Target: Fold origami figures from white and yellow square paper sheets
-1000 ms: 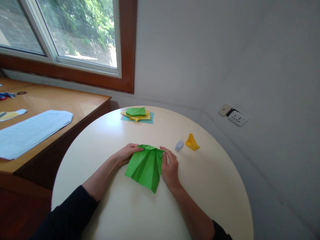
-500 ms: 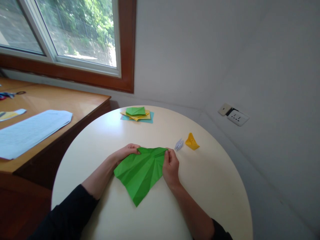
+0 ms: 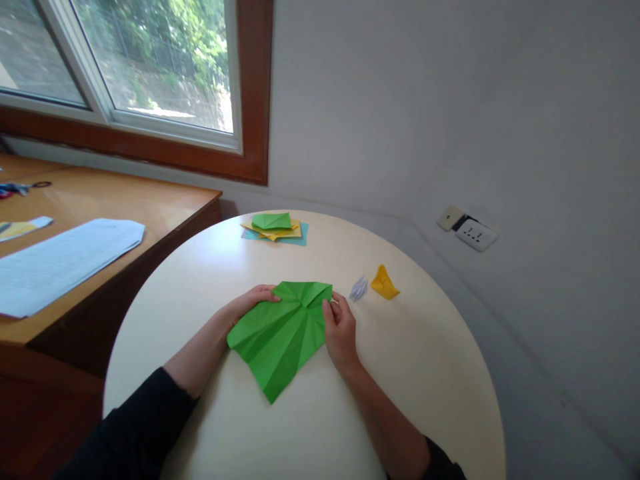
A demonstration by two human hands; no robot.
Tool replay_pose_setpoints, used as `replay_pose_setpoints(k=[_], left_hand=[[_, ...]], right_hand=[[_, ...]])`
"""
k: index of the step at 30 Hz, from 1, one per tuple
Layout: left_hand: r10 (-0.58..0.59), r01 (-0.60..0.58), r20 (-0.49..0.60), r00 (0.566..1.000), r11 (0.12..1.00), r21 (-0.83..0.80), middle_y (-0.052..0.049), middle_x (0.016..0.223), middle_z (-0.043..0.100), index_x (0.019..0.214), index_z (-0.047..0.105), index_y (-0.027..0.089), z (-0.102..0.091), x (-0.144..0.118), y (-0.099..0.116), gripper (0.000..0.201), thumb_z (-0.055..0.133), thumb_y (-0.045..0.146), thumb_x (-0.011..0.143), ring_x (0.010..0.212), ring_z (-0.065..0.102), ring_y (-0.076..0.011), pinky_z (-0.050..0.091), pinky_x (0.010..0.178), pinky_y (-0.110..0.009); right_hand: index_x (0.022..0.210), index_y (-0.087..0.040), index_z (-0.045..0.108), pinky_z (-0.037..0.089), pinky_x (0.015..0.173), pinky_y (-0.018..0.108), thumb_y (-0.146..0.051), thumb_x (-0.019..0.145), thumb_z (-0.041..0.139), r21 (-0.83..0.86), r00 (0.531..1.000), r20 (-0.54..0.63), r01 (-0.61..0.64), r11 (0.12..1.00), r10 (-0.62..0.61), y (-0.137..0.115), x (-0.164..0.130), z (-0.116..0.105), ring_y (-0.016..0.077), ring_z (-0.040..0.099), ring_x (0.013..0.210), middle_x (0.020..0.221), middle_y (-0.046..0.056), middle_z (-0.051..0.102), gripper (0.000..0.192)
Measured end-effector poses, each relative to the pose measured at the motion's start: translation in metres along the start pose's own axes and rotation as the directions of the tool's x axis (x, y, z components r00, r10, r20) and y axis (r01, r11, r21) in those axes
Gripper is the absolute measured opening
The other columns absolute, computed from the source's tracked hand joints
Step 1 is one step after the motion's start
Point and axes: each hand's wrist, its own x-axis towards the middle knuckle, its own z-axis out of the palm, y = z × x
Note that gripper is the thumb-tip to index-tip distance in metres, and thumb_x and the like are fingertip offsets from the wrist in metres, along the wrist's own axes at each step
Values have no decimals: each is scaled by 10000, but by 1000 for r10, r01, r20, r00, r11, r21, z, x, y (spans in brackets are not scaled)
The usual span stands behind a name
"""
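A creased sheet of green paper (image 3: 280,337) is held up between both hands above the white table, one corner pointing toward me. My left hand (image 3: 253,303) pinches its left edge, thumb on top and the other fingers partly hidden beneath. On the opposite side my right hand (image 3: 341,327) is closed on the right edge near the upper corner. Fold lines fan out from near the paper's top. Just beyond my right hand lie a small white folded paper piece (image 3: 359,289) and a yellow folded paper piece (image 3: 385,283).
At the far edge of the round white table (image 3: 425,373) sits a stack of coloured papers (image 3: 275,230), green on top. A wooden desk (image 3: 170,200) on the left carries printed sheets (image 3: 65,263) and scissors (image 3: 20,189). A wall socket (image 3: 477,235) is at the right.
The green paper's top edge has tipped up and away, so more of its upper part shows. My right hand has shifted its grip slightly below the upper corner.
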Motion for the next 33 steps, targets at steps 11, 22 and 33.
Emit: replay_pose_setpoints(k=[11,22,33], left_hand=[[-28,16,-64,998,985,-171,-84,749,709,972,642,96,1,0,2,339,584,133,639,647,650,-204,488,665,-296],[-29,37,34,999,963,-268,-113,789,710,1006,629,76,0,3,1,375,557,90,638,686,660,-215,490,737,-335],[3,10,50,999,966,-259,-117,818,709,981,634,75,-2,4,-2,364,563,79,625,708,660,-217,500,723,-325]], right_hand=[[1069,-151,535,505,589,276,-416,727,607,155,993,58,-115,981,107,6,3,1,164,633,621,746,55,699,438],[1144,-159,503,492,501,254,-393,684,650,305,987,-5,-149,941,158,-3,4,0,153,628,550,678,25,697,536],[919,-181,685,475,860,367,-310,671,648,292,983,-96,-121,949,155,15,10,-3,197,625,930,972,65,698,282]])
